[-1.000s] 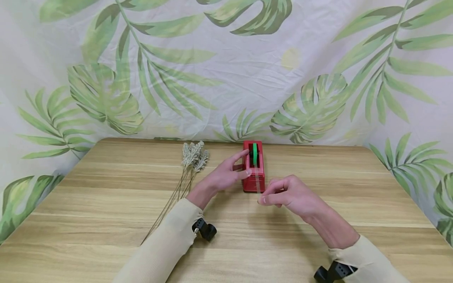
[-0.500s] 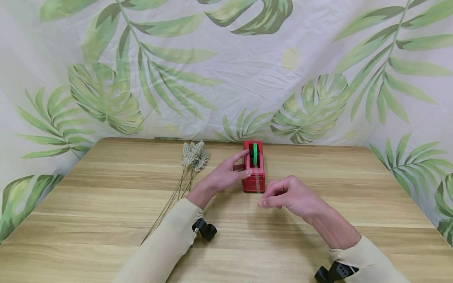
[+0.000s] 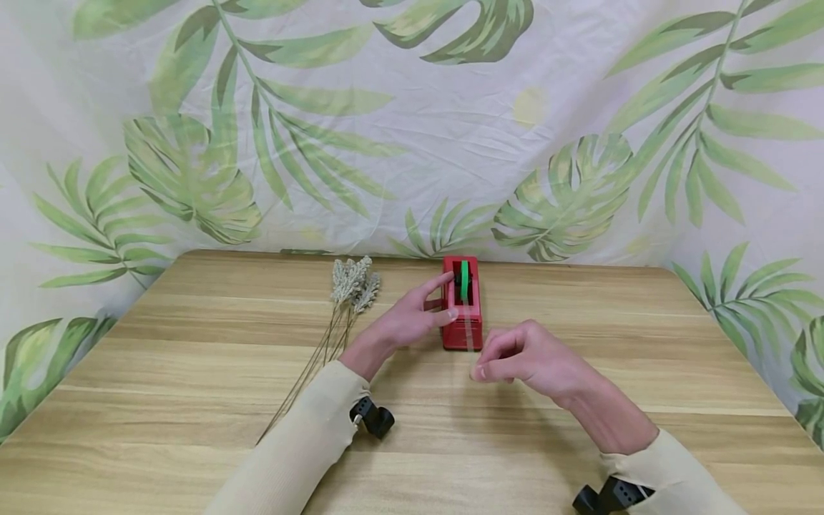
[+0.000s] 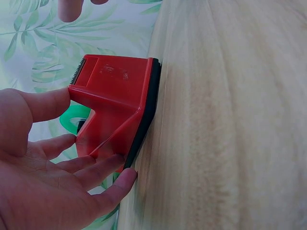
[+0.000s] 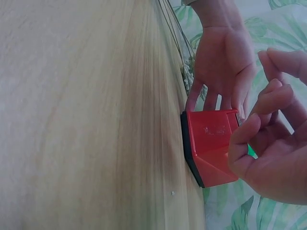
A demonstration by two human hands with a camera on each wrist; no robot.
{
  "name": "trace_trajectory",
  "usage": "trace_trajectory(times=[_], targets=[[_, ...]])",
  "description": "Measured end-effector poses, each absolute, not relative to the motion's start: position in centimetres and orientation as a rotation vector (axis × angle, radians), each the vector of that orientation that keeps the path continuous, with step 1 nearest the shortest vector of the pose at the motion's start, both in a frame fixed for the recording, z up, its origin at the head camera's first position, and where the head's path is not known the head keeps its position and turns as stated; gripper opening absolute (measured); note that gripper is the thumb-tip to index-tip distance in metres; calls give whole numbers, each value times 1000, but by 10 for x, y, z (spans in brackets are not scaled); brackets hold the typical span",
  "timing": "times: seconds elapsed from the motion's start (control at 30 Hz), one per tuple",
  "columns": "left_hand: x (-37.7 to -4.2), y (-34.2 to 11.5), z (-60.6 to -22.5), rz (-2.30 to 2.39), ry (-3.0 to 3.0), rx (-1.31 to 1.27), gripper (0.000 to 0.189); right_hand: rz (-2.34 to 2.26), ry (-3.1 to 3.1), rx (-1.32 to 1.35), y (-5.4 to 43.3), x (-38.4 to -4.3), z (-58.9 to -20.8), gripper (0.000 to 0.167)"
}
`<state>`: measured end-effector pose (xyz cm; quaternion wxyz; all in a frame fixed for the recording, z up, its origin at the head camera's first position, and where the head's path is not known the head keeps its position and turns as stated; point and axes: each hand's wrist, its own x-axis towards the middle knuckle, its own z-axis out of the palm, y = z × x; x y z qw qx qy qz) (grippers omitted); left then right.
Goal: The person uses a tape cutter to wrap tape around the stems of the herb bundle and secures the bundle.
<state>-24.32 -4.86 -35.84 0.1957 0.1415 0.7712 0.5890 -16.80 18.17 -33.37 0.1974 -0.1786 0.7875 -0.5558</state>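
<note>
A red tape dispenser (image 3: 455, 336) with a black base and a green tape roll (image 3: 464, 280) stands near the table's back edge. My left hand (image 3: 412, 318) rests against its left side; the left wrist view shows the straight thumb at the front top edge and the spread fingers (image 4: 98, 170) along the side. Between thumb and index finger, my right hand (image 3: 528, 361) pinches the end of a clear tape strip (image 3: 469, 335). The strip runs from the roll over the dispenser's front. A toothed cutter (image 4: 76, 72) shows at the front in the left wrist view.
Several dried flower stems (image 3: 322, 336) with pale fluffy heads lie on the wooden table (image 3: 193, 372), left of the dispenser and partly beside the left forearm. Behind the table hangs a leaf-patterned cloth (image 3: 450, 143). Each sleeve carries a small black camera (image 3: 373, 417).
Both hands are almost still. My right hand has shifted very slightly toward the person, still pinching the tape; the left hand and dispenser keep their places.
</note>
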Motion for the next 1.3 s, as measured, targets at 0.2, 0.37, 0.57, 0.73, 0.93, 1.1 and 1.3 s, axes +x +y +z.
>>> trace_trajectory(times=[0.2,0.37,0.57,0.73,0.93,1.1,1.3], targets=[[-243,-48,-358,1648,2163,399,74,-1566,2183,-554,183,-167,-334,18],[-243,-48,-357,1652,2165,401,74,-1556,2172,-608,183,-167,-335,16],[-243,-49,-358,1640,2175,396,74,-1551,2133,-670,185,-168,-335,13],[-244,-49,-359,1644,2173,399,74,-1545,2103,-690,186,-167,-334,13],[-244,-49,-360,1647,2167,395,74,-1557,2051,-741,185,-166,-334,13],[-244,-50,-360,1650,2162,396,74,-1578,2020,-753,186,-166,-334,15],[-244,-49,-360,1650,2161,393,74,-1582,2004,-806,188,-167,-334,15]])
